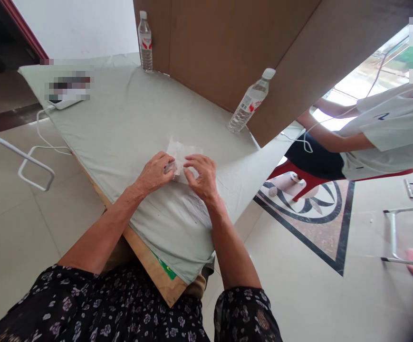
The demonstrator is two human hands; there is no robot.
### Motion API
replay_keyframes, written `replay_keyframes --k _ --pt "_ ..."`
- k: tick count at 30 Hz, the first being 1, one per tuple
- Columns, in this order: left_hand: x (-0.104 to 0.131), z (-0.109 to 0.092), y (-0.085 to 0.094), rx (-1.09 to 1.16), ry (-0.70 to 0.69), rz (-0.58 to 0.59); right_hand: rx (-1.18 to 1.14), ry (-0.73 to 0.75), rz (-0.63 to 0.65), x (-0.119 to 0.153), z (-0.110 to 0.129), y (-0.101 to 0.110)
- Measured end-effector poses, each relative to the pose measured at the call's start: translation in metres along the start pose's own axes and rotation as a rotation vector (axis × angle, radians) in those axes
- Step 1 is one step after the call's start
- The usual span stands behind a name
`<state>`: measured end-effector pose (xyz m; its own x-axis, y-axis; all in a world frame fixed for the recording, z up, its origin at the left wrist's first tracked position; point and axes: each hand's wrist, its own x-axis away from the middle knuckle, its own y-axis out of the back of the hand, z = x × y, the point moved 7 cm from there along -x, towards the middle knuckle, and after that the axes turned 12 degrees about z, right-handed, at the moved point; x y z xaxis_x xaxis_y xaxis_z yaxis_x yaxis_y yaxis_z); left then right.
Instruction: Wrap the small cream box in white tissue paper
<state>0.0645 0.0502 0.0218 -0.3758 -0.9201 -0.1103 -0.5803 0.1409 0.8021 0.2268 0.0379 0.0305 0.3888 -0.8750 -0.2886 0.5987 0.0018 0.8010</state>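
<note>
Nearer me than the right-side bottle [248, 105], I am working at a thin white sheet [177, 148] on the table [110, 118], left hand [152, 173] curled at a crumpled clear piece [171, 166], hold unclear, right hand [206, 179] with parted fingers, where moving flimsy material seems to call for light pressure.

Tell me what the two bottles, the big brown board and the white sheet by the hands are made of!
Bottles: clear, shiny plastic, by their see-through, ridged sides.
Brown board: probably cardboard, matte with straight fold-like lines.
White sheet: maybe thin paper or tissue, pale and wrinkled, but it could be thin plastic.
</note>
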Motion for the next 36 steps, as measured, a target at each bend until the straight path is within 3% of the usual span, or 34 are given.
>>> replay_keyframes --k 3,6,9,17,24,36 --pt "0.001 -0.002 -0.003 -0.019 0.017 0.024 -0.074 -0.220 -0.066 0.020 -0.026 0.019" --pt "0.004 -0.006 -0.006 -0.044 0.051 0.038 -0.136 -0.470 0.052 0.040 -0.049 0.020" --pt "0.007 -0.009 -0.009 -0.050 0.080 0.056 -0.128 -0.617 0.146 0.046 -0.059 0.015" --pt "0.005 -0.013 -0.010 -0.129 0.079 0.120 -0.068 -0.630 0.213 0.012 -0.053 -0.006" --pt "0.005 -0.009 -0.012 -0.127 0.062 0.105 0.078 -0.695 0.229 0.030 -0.055 0.011" --pt "0.006 -0.007 -0.013 -0.096 0.086 0.104 0.126 -0.758 0.282 0.038 -0.051 0.013"
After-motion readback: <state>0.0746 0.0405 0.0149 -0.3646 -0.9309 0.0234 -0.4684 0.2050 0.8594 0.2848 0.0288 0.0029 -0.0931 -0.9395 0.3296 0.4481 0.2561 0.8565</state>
